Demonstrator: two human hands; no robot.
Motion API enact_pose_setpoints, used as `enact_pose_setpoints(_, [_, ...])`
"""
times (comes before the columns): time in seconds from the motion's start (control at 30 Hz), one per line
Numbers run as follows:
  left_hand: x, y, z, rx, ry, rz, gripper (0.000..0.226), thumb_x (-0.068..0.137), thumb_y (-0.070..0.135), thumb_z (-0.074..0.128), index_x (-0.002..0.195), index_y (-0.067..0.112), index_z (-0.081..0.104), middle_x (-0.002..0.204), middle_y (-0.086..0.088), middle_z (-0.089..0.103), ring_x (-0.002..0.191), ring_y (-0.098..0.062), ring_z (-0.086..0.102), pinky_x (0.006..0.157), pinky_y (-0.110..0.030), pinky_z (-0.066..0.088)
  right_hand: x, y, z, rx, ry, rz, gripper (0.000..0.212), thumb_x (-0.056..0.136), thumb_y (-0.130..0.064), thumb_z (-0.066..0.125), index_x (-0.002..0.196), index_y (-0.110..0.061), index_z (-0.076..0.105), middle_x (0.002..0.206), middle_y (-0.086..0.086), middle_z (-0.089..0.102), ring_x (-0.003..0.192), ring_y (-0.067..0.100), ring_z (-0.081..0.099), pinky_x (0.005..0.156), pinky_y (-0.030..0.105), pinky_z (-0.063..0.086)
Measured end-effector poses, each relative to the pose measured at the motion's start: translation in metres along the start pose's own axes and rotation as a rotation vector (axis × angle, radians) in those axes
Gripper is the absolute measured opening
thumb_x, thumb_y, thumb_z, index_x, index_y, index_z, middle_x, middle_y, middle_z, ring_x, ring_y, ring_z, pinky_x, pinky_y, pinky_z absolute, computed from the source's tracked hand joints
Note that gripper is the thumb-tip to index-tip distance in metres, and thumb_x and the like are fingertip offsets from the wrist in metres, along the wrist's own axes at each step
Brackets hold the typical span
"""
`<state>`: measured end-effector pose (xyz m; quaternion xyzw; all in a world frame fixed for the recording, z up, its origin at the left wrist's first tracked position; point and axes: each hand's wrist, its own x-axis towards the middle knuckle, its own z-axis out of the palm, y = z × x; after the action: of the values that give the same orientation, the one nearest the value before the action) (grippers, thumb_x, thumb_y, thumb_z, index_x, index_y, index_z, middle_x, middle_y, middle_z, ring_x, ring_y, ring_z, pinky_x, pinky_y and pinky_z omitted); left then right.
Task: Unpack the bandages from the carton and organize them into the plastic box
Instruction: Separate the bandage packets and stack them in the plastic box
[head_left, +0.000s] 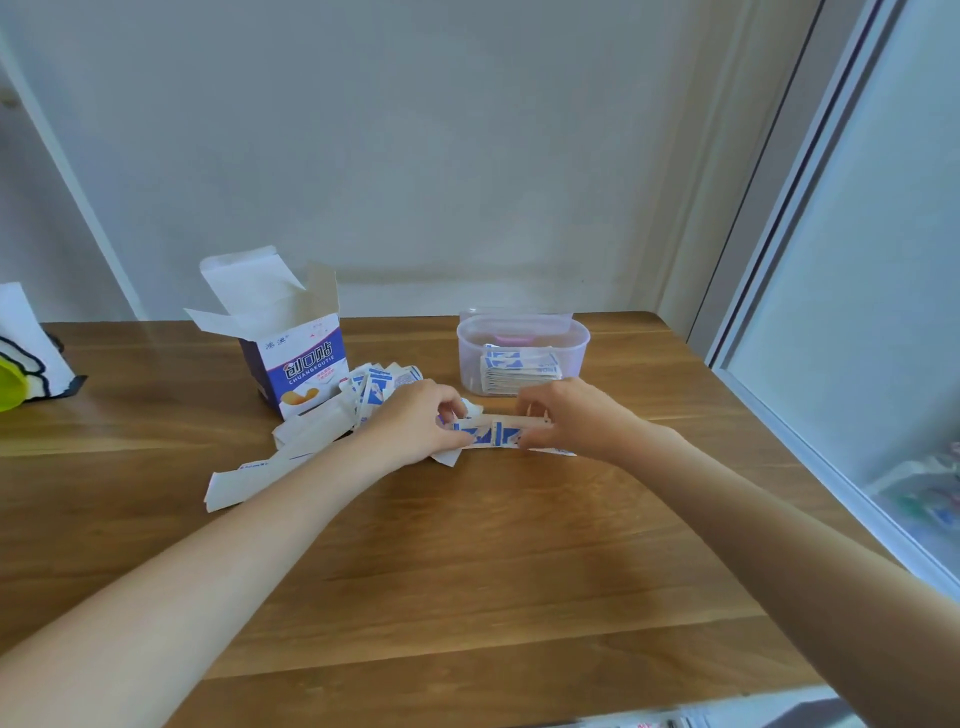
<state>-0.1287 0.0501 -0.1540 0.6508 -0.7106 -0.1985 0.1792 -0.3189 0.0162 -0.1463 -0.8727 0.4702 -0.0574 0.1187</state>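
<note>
both hands pinch one small stack of bandages (491, 432) on the table (467, 571), the left hand (421, 423) curled on its left end and the right hand (563, 415) on its right, just in front of the plastic box (523, 358), which already holds a tidy pile. the slippery wrappers could fan out or slip if either pinch loosens during the lift, and a careless elbow might scatter the loose heap (363, 395) beside the open carton (293, 358).
</note>
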Motion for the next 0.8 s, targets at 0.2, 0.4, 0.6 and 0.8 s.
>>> enact_pose_setpoints(0.2, [-0.001, 0.015, 0.010, -0.059, -0.017, 0.089, 0.015, 0.081, 0.023, 0.069, 0.094, 0.017, 0.063, 0.086, 0.009, 0.055, 0.068, -0.004, 0.052, 0.058, -0.013, 0.042, -0.002, 0.001, 0.008, -0.016, -0.010, -0.023, 0.031, 0.090, -0.028, 0.056, 0.063, -0.023, 0.043, 0.066, -0.006, 0.045, 0.068, 0.016, 0.045, 0.057, 0.028, 0.037])
enact_pose_setpoints(0.4, [-0.003, 0.019, 0.009, -0.055, 0.060, 0.124, 0.004, 0.084, 0.018, 0.065, 0.089, 0.017, 0.065, 0.087, 0.005, 0.058, 0.074, -0.007, 0.054, 0.065, -0.015, 0.041, 0.000, -0.013, 0.010, 0.031, 0.033, -0.074, 0.015, 0.089, -0.032, 0.058, 0.077, -0.024, 0.060, 0.069, -0.004, 0.049, 0.071, 0.017, 0.046, 0.063, 0.032, 0.039])
enact_pose_setpoints(0.6, [-0.006, 0.005, 0.006, -0.018, 0.082, 0.087, 0.008, 0.088, 0.017, 0.059, 0.092, 0.015, 0.066, 0.090, 0.003, 0.061, 0.080, -0.010, 0.058, 0.060, -0.014, 0.040, 0.002, -0.015, 0.011, -0.131, 0.038, -0.129, 0.025, 0.097, -0.018, 0.043, 0.120, -0.017, 0.053, 0.112, 0.000, 0.057, 0.093, 0.020, 0.056, 0.071, 0.033, 0.049])
enact_pose_setpoints(0.8, [-0.005, -0.025, -0.026, 0.233, 0.317, -0.136, 0.020, 0.092, 0.026, 0.050, 0.105, 0.014, 0.060, 0.111, -0.004, 0.053, 0.097, -0.023, 0.056, 0.072, -0.029, 0.038, 0.008, -0.015, 0.020, -0.081, 0.143, -0.074, 0.016, 0.095, -0.005, 0.037, 0.109, -0.008, 0.046, 0.106, 0.008, 0.050, 0.074, 0.019, 0.042, 0.059, 0.029, 0.032])
